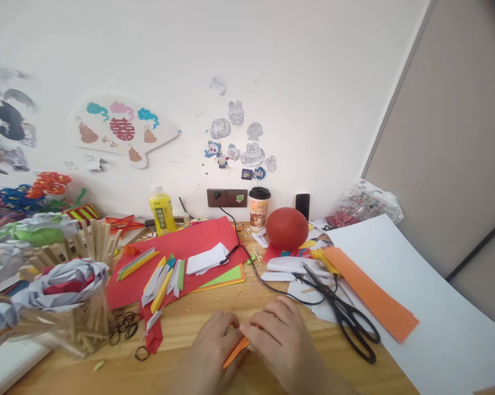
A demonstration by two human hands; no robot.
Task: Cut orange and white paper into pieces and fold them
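Note:
Between my two hands, low over the front of the wooden table, is a small piece of folded orange paper (235, 352). My left hand (216, 348) has its fingers curled around the left side of the paper. From the other side my right hand (280, 343) presses on it, fingers bent and close together. Most of the paper is hidden under the fingers. To the right of my hands lie black-handled scissors (343, 310), blades slightly apart, and a stack of orange paper strips (373, 296).
A red sheet (206, 236) carries folded paper pieces and white slips (208, 259). A black cable (267, 282) crosses the table. Behind stand a yellow bottle (163, 211), a lidded cup (259, 211) and a red balloon (287, 229). Wooden sticks (95, 241) crowd the left; a large white sheet (432, 296) covers the right.

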